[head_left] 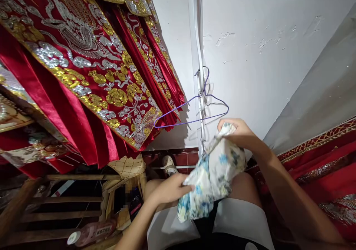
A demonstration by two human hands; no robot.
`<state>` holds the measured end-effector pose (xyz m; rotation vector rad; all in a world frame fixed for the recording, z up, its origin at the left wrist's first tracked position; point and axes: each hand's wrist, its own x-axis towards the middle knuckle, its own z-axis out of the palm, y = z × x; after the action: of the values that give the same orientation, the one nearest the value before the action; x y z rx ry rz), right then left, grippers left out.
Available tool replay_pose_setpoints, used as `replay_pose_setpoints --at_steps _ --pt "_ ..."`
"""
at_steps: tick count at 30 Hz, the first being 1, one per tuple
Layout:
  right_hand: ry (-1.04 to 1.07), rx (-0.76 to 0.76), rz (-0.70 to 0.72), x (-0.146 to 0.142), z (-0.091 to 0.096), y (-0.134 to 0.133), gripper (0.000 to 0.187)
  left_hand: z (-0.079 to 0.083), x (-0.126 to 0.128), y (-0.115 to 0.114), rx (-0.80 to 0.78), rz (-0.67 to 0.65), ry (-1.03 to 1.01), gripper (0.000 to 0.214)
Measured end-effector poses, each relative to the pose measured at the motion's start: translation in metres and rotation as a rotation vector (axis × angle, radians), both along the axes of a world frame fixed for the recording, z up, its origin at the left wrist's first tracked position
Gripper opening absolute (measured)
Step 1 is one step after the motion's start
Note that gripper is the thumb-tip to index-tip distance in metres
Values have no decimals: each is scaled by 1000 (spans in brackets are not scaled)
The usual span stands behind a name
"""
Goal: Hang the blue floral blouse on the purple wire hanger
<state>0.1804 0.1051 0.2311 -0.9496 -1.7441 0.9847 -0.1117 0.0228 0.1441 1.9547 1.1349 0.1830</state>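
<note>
A white cloth garment with blue and green flowers is bunched over my lap, held between both hands. What kind of garment it is, I cannot tell. My left hand is closed on its lower left part, with the thumb on top. At the upper right end, my right hand grips a gathered bit of the fabric. Just above the cloth hangs a purple wire hanger, bare, hooked by the white pipe and cable on the wall. Neither hand touches the hanger.
Red embroidered costumes with gold and silver sequins hang on the left. A bamboo chair stands below them, near a pink bottle and a phone. More red fabric lies at the right. A white wall rises ahead.
</note>
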Motion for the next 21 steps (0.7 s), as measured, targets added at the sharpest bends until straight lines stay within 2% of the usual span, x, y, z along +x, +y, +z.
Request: replay_pose_setpoints --at_steps 2,4,6,10,12,15,18,21 --pt "99 189 -161 -5 5 22 15 13 -15 7 123 132 139 37" --pt "168 247 -221 -12 0 43 27 26 -26 13 228 234 150 38" --pt "152 155 -183 -19 -11 62 32 35 -34 20 316 303 58 30" --pt "89 -176 -14 -21 -37 81 19 40 -44 37 411 394 -19 12" --pt "82 -235 -11 -14 -48 80 19 40 -48 46 413 454 -14 12" --pt "56 -210 -74 6 -54 68 20 47 -51 57 464 505 16 13" --pt "5 -144 -141 24 -46 54 20 65 -43 61 564 450 58 19" --pt "-42 -134 -151 31 -35 42 18 88 -29 67 729 377 9 26"
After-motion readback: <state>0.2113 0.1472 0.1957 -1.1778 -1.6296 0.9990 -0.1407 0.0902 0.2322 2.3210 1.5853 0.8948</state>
